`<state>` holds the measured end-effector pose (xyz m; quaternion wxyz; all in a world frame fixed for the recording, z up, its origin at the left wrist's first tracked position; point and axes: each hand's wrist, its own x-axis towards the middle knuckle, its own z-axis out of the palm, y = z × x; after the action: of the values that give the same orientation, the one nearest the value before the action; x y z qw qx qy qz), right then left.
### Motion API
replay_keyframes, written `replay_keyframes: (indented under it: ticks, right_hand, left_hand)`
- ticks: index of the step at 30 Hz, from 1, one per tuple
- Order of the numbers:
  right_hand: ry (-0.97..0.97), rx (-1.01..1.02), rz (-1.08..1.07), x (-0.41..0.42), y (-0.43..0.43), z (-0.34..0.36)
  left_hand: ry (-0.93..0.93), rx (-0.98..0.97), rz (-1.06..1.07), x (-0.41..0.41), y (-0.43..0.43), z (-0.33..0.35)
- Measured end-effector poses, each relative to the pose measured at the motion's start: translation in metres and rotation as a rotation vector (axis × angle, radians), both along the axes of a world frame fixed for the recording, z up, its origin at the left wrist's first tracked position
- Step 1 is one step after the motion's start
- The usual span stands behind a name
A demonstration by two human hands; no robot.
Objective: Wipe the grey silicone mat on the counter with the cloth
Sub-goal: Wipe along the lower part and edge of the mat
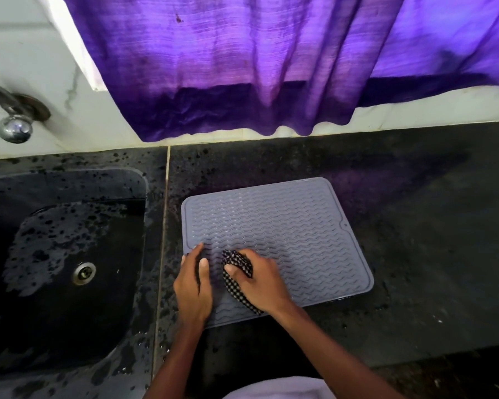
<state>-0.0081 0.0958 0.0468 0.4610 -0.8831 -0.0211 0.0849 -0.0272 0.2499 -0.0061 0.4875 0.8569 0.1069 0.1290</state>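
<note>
Cloth (238,264): gripped in curled fingers of right hand (261,285), near-left corner of mat (294,226); left hand (192,287) flat alongside, fingers straight; most of mat lies far-right.

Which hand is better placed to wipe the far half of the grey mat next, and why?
The right hand: it grips the checked cloth on the mat, while the left hand rests flat on the near left corner, probably steadying it.

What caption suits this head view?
Left hand rests on the grey mat; right hand grips a checked cloth on it.
</note>
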Motion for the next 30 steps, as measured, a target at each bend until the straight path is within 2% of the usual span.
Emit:
replay_keyframes:
  ticks: [5,9,13,22,30]
  right_hand:
    - [-0.003,-0.073,-0.15,-0.003,-0.088,0.003]
    - [-0.035,-0.227,-0.308,0.0,-0.157,0.005]
    - [-0.02,-0.312,-0.388,0.006,-0.193,0.0]
    - [-0.112,-0.363,-0.27,0.009,-0.179,-0.003]
    - [-0.149,-0.328,-0.144,0.007,-0.135,-0.009]
  left_hand:
    - [-0.021,0.034,0.032,0.0,-0.005,0.001]
    - [-0.014,0.091,0.007,-0.011,-0.009,-0.004]
    - [0.019,0.159,-0.004,-0.02,-0.011,-0.009]
    - [0.035,0.232,0.018,-0.023,-0.016,-0.011]
    - [0.031,0.239,0.026,-0.023,-0.014,-0.014]
